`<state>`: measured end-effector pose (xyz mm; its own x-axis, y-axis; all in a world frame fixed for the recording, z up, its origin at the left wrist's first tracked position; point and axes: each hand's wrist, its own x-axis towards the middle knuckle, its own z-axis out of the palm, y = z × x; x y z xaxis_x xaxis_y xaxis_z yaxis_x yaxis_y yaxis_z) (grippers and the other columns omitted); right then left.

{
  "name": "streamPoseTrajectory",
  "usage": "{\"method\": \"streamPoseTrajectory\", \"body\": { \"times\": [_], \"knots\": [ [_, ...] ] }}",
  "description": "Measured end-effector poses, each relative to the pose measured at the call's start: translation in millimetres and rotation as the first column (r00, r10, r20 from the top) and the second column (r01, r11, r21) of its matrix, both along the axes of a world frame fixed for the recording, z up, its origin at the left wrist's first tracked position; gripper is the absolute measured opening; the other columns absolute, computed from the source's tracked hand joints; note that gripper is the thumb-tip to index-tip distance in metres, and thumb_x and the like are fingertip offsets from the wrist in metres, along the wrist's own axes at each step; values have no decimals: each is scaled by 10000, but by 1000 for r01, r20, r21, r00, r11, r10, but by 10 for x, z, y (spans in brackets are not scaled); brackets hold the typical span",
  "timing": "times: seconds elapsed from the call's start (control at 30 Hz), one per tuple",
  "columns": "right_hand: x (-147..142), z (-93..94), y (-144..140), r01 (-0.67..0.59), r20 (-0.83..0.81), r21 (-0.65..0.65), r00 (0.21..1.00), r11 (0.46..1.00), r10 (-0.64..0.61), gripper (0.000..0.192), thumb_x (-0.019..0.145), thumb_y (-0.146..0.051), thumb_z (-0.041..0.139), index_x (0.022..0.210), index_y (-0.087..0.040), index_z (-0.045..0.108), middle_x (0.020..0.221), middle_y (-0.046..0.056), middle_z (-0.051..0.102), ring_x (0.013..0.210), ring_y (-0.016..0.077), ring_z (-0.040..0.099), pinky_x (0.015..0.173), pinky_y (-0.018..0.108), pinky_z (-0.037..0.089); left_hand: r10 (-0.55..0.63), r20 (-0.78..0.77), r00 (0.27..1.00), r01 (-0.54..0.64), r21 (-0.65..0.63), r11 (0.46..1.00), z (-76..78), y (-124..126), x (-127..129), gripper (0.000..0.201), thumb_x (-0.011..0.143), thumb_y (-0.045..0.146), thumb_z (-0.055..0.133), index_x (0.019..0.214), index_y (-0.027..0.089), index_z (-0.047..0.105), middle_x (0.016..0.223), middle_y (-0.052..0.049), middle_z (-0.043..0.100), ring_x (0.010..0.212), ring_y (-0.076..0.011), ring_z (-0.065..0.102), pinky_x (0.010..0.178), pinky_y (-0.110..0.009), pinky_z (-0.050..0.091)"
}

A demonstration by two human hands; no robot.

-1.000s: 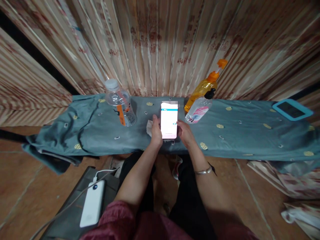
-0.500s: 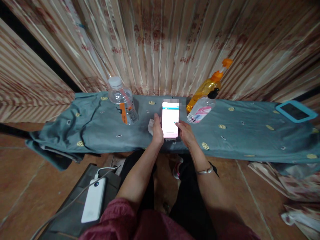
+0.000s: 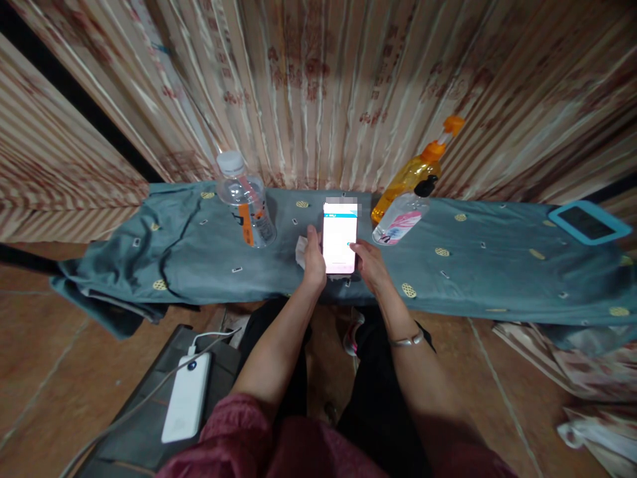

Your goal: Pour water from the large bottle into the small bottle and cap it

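A phone with a bright lit screen is held upright over the near edge of a low bench draped in a grey-blue cloth. My left hand grips its left side. My right hand holds the right side, with the thumb resting on the screen edge. A silver bracelet is on my right wrist. A crumpled white tissue lies on the cloth just left of my left hand.
On the cloth stand a clear water bottle at the left, and an orange-capped yellow bottle with a smaller clear bottle to the right. A blue-cased tablet lies far right. A white power bank with cable rests lower left. Curtains hang behind.
The view has shifted slightly since one second ago. Both hands keep holding the phone in the same spot.
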<state>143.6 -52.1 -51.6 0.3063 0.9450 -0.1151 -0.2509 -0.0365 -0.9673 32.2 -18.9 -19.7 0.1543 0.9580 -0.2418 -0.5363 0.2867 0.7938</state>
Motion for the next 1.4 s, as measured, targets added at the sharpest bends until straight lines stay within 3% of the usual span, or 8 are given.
{"method": "streamPoseTrajectory", "body": {
  "times": [0.33, 0.8, 0.97, 1.4],
  "knots": [
    [6, 19, -2, -10, 0, -16, 1000, 1000, 10, 346, 967, -447, 656, 1150, -153, 656, 1156, 78, 677, 1036, 202, 666, 925, 428, 579, 3, -5, 1000, -3, -25, 1000, 30, -2, -6, 710, 924, 789, 431, 884, 167, 770, 845, -113, 814, 946, -301, 792, 763, -336, 617],
    [20, -3, -5, -25, 9, 14, 1000, 1000, 25, 350, 965, -439, 658, 1172, -157, 649, 1186, 82, 663, 1057, 209, 656, 930, 433, 577, 24, -43, 999, -26, -35, 999, 28, 6, -4, 721, 921, 792, 433, 939, 155, 771, 844, -105, 811, 888, -265, 799, 731, -295, 606],
    [32, -15, -4, -43, 19, 26, 999, 999, 43, 357, 967, -449, 653, 1172, -157, 649, 1184, 82, 664, 1057, 209, 656, 935, 436, 574, -7, -15, 1000, 6, -27, 1000, 23, 9, -3, 706, 984, 727, 362, 971, 154, 775, 842, -109, 815, 904, -268, 799, 757, -312, 615],
    [81, -93, 5, -128, 106, 56, 987, 990, 121, 402, 968, -480, 641, 1214, -162, 638, 1218, 89, 655, 1091, 224, 649, 964, 459, 562, 15, 9, 1000, -15, -26, 1000, 7, 24, 1, 681, 971, 730, 403, 924, 162, 775, 833, -108, 813, 903, -271, 798, 742, -312, 612]
  ]
}}
